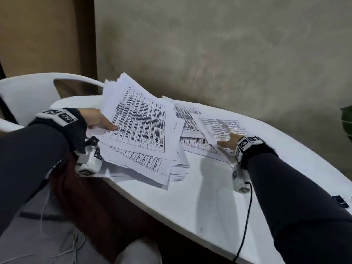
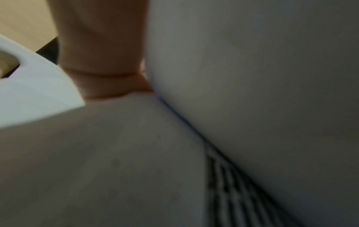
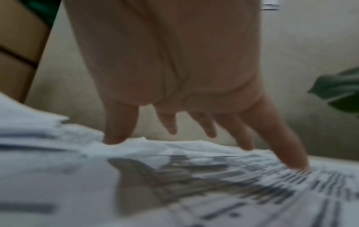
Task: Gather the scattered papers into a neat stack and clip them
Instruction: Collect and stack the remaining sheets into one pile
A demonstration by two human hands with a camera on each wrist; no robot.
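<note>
left hand [image 1: 99, 119] pinches tilted sheaf [image 1: 141, 121] mid-left | right hand [image 1: 229, 141] spread, fingertips on loose papers [image 1: 192, 122] mid-right | loose papers lie right of sheaf, nearer right hand

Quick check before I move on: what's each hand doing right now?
Left hand: grips the raised bundle of papers, thumb on top.
Right hand: open, spread fingers pressing the loose sheets on the table.
</note>
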